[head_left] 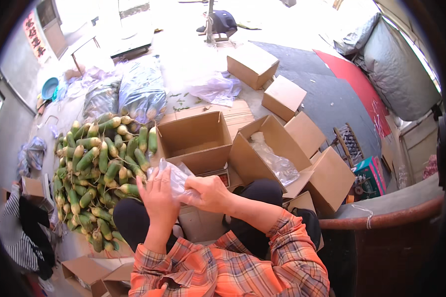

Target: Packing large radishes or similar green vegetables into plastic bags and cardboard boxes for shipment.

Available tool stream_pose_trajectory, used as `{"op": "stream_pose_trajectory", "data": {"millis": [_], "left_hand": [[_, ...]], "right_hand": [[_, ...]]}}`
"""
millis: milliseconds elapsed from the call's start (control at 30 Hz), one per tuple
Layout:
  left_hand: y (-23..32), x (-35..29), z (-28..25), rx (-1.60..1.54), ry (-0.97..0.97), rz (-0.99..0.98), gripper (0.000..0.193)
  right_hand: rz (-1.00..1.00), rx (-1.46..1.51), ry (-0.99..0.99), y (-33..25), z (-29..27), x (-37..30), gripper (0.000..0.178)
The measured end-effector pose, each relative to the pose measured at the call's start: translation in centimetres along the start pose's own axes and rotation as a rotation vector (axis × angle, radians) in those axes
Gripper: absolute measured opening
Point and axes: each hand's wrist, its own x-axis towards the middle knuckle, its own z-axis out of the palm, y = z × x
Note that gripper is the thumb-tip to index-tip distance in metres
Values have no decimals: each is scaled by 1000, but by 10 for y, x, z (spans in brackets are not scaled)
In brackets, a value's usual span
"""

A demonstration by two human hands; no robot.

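A clear plastic bag (177, 177) is stretched between my two hands, above the cardboard by my knees. My right hand (209, 194) is closed, with fingers and thumb gripping the crumpled side of the bag. My left hand (160, 195), back up, has its long fingers over the bag's other side; its thumb is hidden, and film shows past the fingertips. Close to the left hand lies a big heap of green radishes (104, 166) with pale ends. An uncovered cardboard box (195, 159) stands just beyond my hands.
Right of that box, another open carton (267, 163) holds clear plastic film (277, 163). More cartons (252, 64) stand behind and to the right. Filled plastic sacks (142, 89) lie past the radishes. A person in a striped sleeve (16, 218) is at the far left.
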Motion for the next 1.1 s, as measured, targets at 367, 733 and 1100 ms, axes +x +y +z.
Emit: {"op": "stream_pose_trajectory", "data": {"millis": [367,733,1100], "left_hand": [[-87,28,-64,274,197,-321,39],[-129,-18,4,-491,359,-313,21],[-98,18,-36,-1126,345,-627,29]], "right_hand": [[411,-658,-35,41,-64,22,7],[-81,-651,442,98,-90,-4,23],[511,328,614,90,-124,22,36]]}}
